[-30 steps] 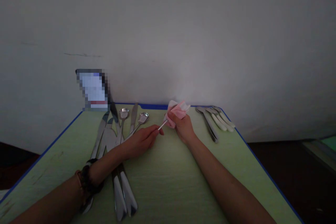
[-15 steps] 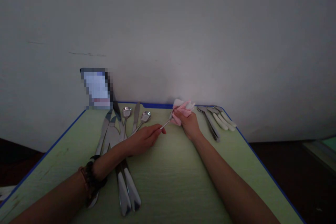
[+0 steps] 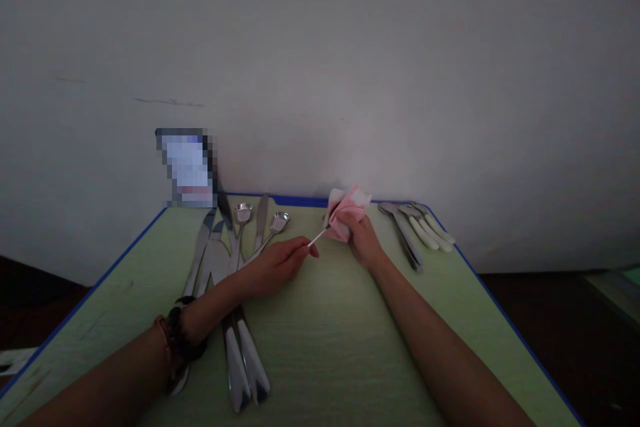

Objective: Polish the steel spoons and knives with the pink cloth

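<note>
My left hand (image 3: 277,265) pinches the white handle end of a small utensil (image 3: 318,238) just above the green table (image 3: 320,340). The utensil's far end is wrapped in a pink cloth (image 3: 346,212), which my right hand (image 3: 364,242) grips closed around it near the table's far edge. The utensil's head is hidden inside the cloth. A dark band sits on my left wrist (image 3: 183,333).
Several knives and spoons (image 3: 235,260) lie in a pile under and beside my left forearm. A smaller group of white-handled utensils (image 3: 417,230) lies at the far right. A blurred-out upright object (image 3: 187,167) stands at the far left against the pale wall. The table has a blue edge.
Hands and utensil stay together; the pink cloth has shifted slightly along the utensil. The view has drifted a little, so everything sits slightly to the right.
</note>
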`<move>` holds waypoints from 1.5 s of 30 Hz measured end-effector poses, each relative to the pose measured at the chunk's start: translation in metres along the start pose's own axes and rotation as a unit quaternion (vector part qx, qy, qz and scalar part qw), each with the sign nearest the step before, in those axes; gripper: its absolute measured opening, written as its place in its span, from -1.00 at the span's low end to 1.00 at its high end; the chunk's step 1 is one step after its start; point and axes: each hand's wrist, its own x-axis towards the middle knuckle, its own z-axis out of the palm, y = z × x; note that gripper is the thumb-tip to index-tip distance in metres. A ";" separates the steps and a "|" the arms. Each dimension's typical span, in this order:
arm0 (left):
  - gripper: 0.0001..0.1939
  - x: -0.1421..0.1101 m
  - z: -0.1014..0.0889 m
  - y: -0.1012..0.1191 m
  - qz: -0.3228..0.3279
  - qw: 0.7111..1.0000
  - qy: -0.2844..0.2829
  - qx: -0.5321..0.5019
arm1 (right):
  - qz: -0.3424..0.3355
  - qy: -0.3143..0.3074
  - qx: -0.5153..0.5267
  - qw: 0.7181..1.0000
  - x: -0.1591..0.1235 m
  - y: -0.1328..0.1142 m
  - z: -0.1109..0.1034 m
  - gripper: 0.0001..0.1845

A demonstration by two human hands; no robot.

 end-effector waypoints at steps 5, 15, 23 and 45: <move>-0.65 0.000 0.000 -0.003 0.005 1.000 -0.002 -0.001 | 0.008 -0.033 0.020 0.999 -0.002 -0.004 -0.001 -0.74; -0.65 0.001 0.000 0.000 0.030 0.992 -0.005 0.121 | -0.008 -0.002 0.020 1.000 -0.004 -0.007 0.002 -0.71; -0.61 0.000 -0.001 0.003 0.027 0.993 -0.010 0.115 | -0.023 0.087 0.048 0.995 -0.003 -0.004 0.008 -0.64; -0.63 0.000 0.005 0.002 0.009 0.991 0.011 0.136 | -0.003 0.042 -0.051 0.998 -0.005 -0.013 0.008 -0.67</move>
